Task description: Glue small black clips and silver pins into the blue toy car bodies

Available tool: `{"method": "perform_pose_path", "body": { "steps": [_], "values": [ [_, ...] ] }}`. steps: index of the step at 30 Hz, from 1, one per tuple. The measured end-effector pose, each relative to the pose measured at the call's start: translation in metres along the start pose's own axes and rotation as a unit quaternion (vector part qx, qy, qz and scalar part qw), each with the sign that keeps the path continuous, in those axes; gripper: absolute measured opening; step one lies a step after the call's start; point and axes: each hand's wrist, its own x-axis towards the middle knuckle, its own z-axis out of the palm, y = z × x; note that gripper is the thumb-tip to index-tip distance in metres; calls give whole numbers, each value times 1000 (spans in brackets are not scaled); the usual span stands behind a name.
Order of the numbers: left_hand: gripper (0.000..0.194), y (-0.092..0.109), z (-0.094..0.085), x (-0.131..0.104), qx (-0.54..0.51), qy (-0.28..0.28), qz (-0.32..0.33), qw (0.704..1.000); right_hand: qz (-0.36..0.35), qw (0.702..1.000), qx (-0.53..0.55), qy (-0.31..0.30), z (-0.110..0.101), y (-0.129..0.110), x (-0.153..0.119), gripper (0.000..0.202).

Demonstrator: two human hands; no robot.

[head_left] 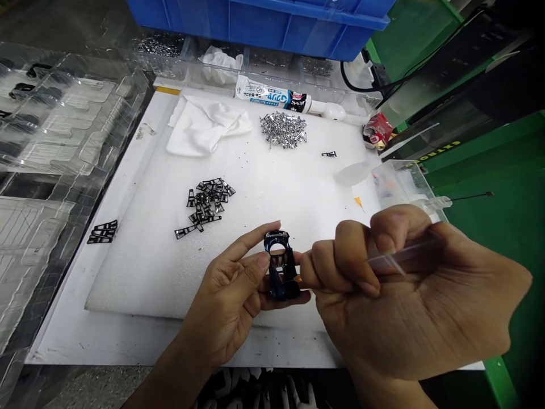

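My left hand (232, 292) grips a small dark blue model car body shell (279, 287) between thumb and fingers, above the front part of the white foam sheet (140, 267). The shell has a round opening near its far end and cut-outs below it. My right hand (409, 301) is closed around a clear syringe (402, 254), whose orange tip (297, 279) is at the shell's right side. I cannot tell whether the tip touches the shell. Fingers hide much of the syringe. Left of the hands lies a pile of small black frame-like parts (207, 199).
Shiny silver parts (283, 130) are heaped behind, near a white cloth (204, 125) and a glue tube (272, 96). An orange needle tip (358, 201) and a clear box (404, 176) lie at right. Clear trays (63, 125) stand left, blue bins (259, 25) at the back.
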Motion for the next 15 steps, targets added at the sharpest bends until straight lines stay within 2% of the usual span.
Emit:
{"method": "perform_pose_path", "body": {
  "steps": [9, 12, 13, 15],
  "values": [
    [33, -1, -2, -1, 11, 12, -3, 1000, 2, 1000, 8, -10, 4, 1, 1, 22],
    [33, -2, -3, 0, 15, 13, 0, 1000, -16, 1000, -10, -6, 4, 2, -5, 30],
    [33, -3, -3, 1, 11, 10, 1, 1000, -28, 999, -29, -10, 0, 1, -6, 34],
    [34, -4, -3, 3, 3, 3, 0, 1000, -76, 986, -150, -23, -12, -1, -5, 39]
  ]
}}
